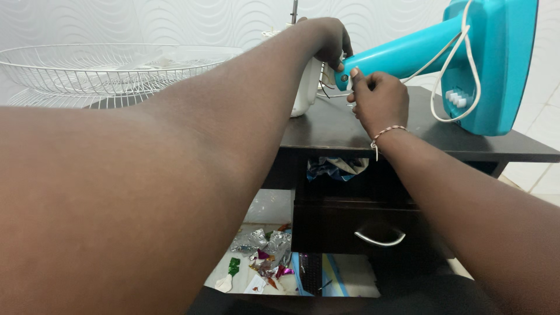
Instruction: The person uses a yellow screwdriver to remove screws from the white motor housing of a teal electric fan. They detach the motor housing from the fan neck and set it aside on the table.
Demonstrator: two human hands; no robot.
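Left hand [326, 38] reaches over the white motor housing [306, 87], fingers curled round the narrow end of the teal fan neck [402, 55], grip clenched on it; right hand [379, 99] just below that end, fingertips pinched at the joint, whether on a small part cannot be told; thin bracelet [388, 131] at the wrist; teal base [499, 64] lies tipped at the bench's right edge, white cord [449, 70] looped over it; wire grille [111, 67] lies detached near the back left corner, so the fan looks well stripped down, neck and housing not yet parted; dark bench [332, 125], drawer with metal handle [379, 238] below; foil scraps [265, 251] on the floor; pale patterned wall [175, 20].
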